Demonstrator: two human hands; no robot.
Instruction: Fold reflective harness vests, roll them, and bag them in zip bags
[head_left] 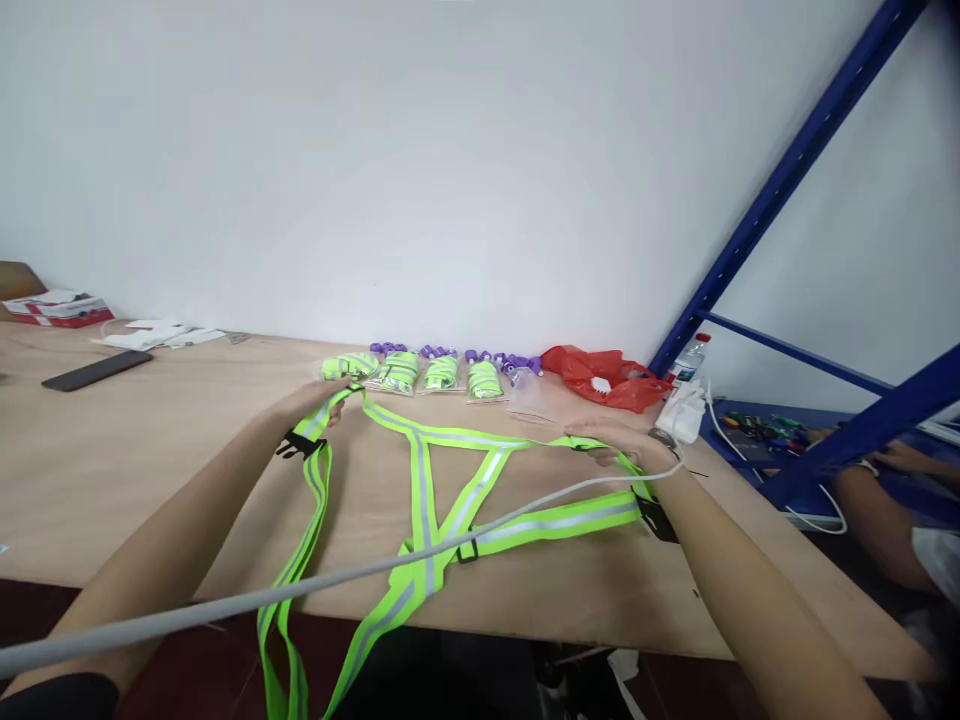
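A neon-yellow reflective vest (424,490) made of straps with grey stripes is spread between my two hands over the table's front part. My left hand (324,398) is closed on its upper left strap, with a black buckle (301,444) hanging below the wrist. On the other side, my right hand (611,440) grips the upper right strap. Another black buckle (657,518) lies by my right forearm. A black slider (467,547) sits on the lower strap. Loose strap ends drop over the table's near edge.
Several bagged folded vests (441,374) line the wall, with purple pieces (517,362) behind. A red plastic bag (600,375) and a bottle (690,358) stand right, beside a blue rack (787,180). A white cable (225,604) crosses in front. Another person's arm (874,520) shows far right.
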